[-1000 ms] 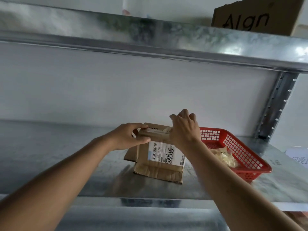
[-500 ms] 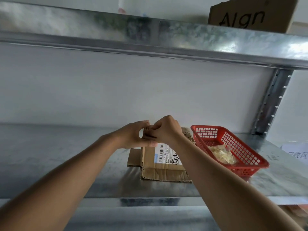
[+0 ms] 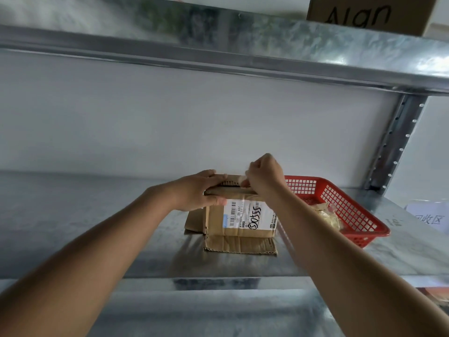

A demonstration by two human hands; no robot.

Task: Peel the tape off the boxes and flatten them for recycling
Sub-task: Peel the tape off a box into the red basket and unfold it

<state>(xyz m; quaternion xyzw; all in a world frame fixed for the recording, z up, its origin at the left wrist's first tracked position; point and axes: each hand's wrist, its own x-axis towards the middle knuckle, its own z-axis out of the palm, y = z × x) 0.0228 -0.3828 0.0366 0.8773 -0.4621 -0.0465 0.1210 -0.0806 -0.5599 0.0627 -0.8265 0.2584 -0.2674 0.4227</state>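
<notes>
A small brown cardboard box (image 3: 216,221) with a white shipping label (image 3: 249,216) stands on the metal shelf (image 3: 85,229), its bottom flaps splayed out flat. My left hand (image 3: 194,190) grips the box's top left corner, thumb on the front face and fingers over the top edge. My right hand (image 3: 263,177) is curled just above the top right of the box and pinches a clear strip of tape (image 3: 245,181) at the top edge.
A red plastic basket (image 3: 340,205) holding crumpled tape stands right of the box. A paper sign (image 3: 427,218) lies at the shelf's far right. An upper shelf (image 3: 243,49) with a brown carton (image 3: 364,14) runs overhead; a perforated steel post (image 3: 393,142) stands right.
My right hand went from resting over the box top to pinching at its edge, then rose slightly to the right. My left hand shifted to clamp the top left corner.
</notes>
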